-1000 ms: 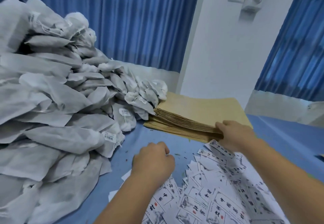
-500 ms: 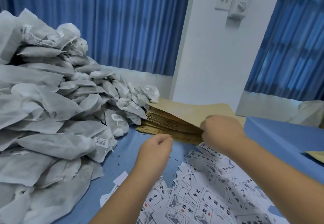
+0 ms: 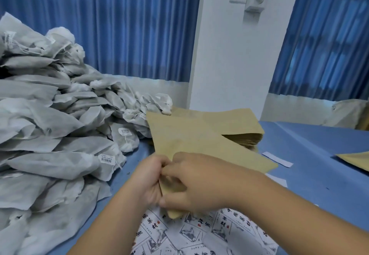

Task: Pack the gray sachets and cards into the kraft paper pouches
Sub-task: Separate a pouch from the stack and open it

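Observation:
One kraft paper pouch (image 3: 191, 139) is held up over the blue table, its near end gripped from both sides. My left hand (image 3: 148, 179) pinches that end from the left and my right hand (image 3: 201, 183) pinches it from the right. Behind it lies the stack of kraft pouches (image 3: 237, 127). A big heap of gray sachets (image 3: 50, 127) with barcode labels fills the left side. Printed white cards (image 3: 201, 234) lie spread under my forearms at the bottom.
The blue table (image 3: 311, 167) stretches to the right, with small white paper strips (image 3: 277, 159) on it. Another kraft pouch (image 3: 355, 160) lies at the right edge. A white pillar (image 3: 229, 59) and blue curtains stand behind.
My right hand lifted the top pouch off the stack and drew it toward me. My left hand came up and took hold of its near end.

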Available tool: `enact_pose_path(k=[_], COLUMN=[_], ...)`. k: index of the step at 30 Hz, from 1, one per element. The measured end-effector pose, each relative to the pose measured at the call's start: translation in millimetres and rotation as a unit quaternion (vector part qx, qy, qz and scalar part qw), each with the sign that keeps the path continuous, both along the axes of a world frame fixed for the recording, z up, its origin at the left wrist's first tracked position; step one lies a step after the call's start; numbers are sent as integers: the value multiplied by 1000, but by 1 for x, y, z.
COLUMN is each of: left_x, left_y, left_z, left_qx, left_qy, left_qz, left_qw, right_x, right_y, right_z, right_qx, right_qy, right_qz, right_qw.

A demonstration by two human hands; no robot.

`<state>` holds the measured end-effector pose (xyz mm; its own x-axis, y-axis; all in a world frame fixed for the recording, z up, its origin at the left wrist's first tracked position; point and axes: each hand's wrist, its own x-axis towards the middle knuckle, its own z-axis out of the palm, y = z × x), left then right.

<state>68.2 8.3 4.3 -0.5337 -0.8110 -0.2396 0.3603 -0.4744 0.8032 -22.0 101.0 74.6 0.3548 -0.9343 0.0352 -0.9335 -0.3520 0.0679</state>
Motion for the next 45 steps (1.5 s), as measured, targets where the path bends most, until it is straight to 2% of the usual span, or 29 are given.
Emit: enact_pose_path(k=[4, 6, 10, 14, 19, 23, 25, 26, 28, 30, 35, 38, 39, 41, 45], left_x=[12, 15, 11, -2, -16, -21, -23, -22, -20, -16, -9, -13, -15, -18, -18], left_y=[-8, -10, -8, 7, 22, 30, 28, 28, 28, 29, 36, 42, 43, 44, 45], left_z=[4, 4, 2, 5, 4, 0, 0, 0, 0, 0, 2, -3, -5, -9, -10], left_qx=[1, -18, 2, 26, 45, 44, 22, 16, 10, -3, -70, -125, -143, -166, -186], left_qy=[-57, -72, 24, 100, 104, 75, 51, 45, 31, -7, -82, -98, -107, -131, -132], left_qz=[-113, -136, -113, -149, -209, -239, -223, -215, -198, -176, -173, -176, -175, -167, -163], left_qw=[992, 988, 993, 983, 971, 967, 973, 975, 980, 984, 979, 972, 968, 963, 960], right_x=[-10, -9, -6, 7, 17, 7, -7, -15, -31, -46, -61, -62, -62, -61, -63], right_y=[23, 33, 43, 44, 43, 32, 21, 15, 4, -4, -8, -9, -10, -10, -7], right_z=[1, -1, -6, -18, -17, -6, -6, -7, -11, -20, -44, -63, -68, -77, -88], right_qx=[-47, -54, -77, -51, 76, 74, 68, 65, 56, 46, -18, 7, 22, 35, 31], right_qy=[82, 100, 96, 115, 17, -18, -92, -174, -353, -478, -674, -770, -788, -797, -786], right_qz=[27, 12, -44, -75, -190, -239, -267, -291, -317, -310, -277, -233, -219, -206, -187], right_qw=[995, 993, 991, 989, 979, 968, 957, 938, 879, 821, 684, 594, 575, 567, 588])
